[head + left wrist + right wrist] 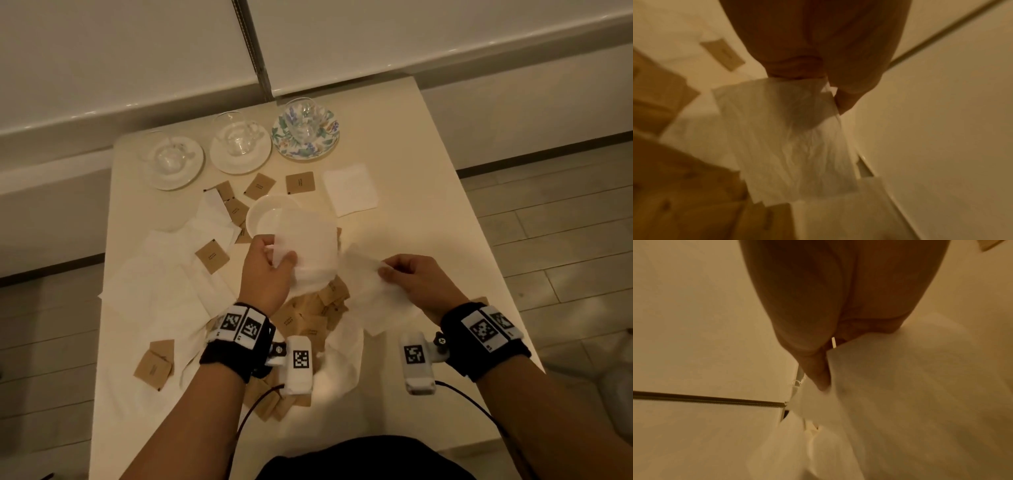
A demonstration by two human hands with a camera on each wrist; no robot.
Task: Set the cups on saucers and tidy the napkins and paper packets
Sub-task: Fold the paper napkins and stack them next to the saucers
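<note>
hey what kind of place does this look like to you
Probably a cafe or tea-service table: glass cups on saucers like the floral saucer, brown paper packets, and white napkins scattered on a cream table.
</note>
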